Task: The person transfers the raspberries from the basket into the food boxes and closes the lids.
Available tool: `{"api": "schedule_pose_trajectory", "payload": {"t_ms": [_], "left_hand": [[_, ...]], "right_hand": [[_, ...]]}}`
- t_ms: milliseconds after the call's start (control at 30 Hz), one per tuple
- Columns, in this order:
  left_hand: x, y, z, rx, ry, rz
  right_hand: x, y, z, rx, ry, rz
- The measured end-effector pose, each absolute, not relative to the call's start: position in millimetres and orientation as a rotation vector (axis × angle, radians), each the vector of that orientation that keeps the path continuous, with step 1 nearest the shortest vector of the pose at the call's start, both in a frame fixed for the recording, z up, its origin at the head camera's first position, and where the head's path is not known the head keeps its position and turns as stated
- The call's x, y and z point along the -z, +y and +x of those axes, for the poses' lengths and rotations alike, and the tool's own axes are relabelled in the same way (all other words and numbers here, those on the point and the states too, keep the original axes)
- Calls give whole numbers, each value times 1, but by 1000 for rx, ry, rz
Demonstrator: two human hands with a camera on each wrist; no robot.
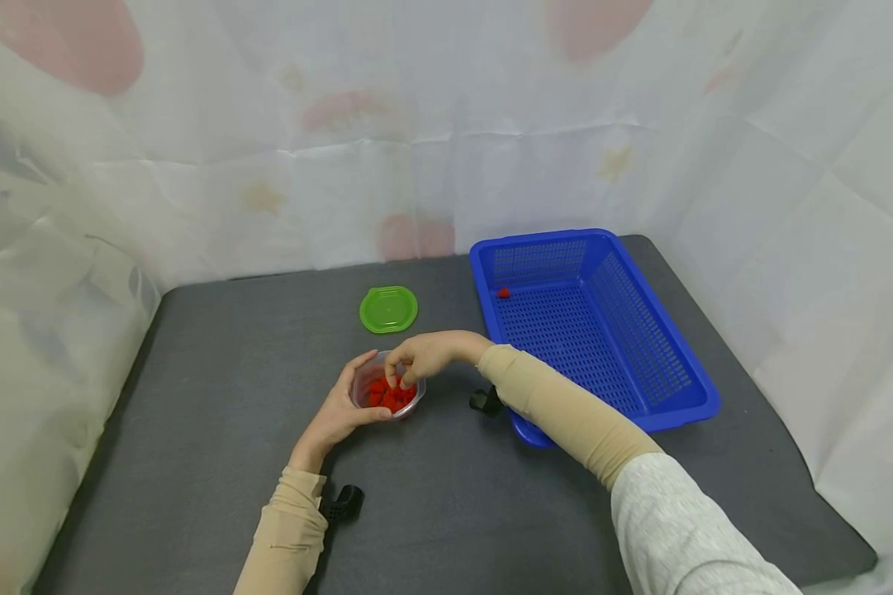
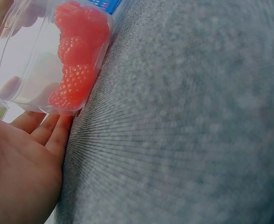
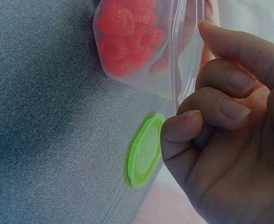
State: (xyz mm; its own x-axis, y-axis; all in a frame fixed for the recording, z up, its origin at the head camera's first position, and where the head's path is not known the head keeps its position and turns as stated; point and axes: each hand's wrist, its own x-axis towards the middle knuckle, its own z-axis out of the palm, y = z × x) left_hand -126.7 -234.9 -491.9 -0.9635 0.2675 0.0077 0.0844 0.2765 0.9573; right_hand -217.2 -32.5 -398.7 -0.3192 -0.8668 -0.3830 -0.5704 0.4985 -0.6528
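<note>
My left hand (image 1: 342, 411) grips a clear plastic container (image 2: 32, 60), its thumb and fingers spread around the side. Red raspberries (image 3: 127, 39) fill the lower part of the container, which stands on the dark table. Over the container's open top, my right hand (image 1: 425, 354) reaches in with thumb and index finger pointing down toward the raspberries. Its other fingers (image 3: 221, 105) are curled near the rim in the right wrist view. I cannot tell whether a raspberry is between the right fingertips. Just behind the container lies a green lid (image 1: 388, 310).
A blue basket (image 1: 602, 235) with slotted walls stands at the right, under and beyond my right forearm. One raspberry (image 1: 503, 292) lies inside it near the left wall. The dark table (image 1: 216, 372) extends to the left, and a pale printed curtain (image 1: 342, 198) hangs behind.
</note>
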Motion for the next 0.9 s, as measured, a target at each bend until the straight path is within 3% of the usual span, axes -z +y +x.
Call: {"api": "schedule_pose_trajectory", "payload": {"t_ms": [400,900], "left_hand": [[491,-235,-126,-1763,2379,318],[491,-234,-125,-1789,2365,309]], "right_hand": [[392,-31,-216,593,1987,-1224],[352,6,-230,844,2034,-1233]]}}
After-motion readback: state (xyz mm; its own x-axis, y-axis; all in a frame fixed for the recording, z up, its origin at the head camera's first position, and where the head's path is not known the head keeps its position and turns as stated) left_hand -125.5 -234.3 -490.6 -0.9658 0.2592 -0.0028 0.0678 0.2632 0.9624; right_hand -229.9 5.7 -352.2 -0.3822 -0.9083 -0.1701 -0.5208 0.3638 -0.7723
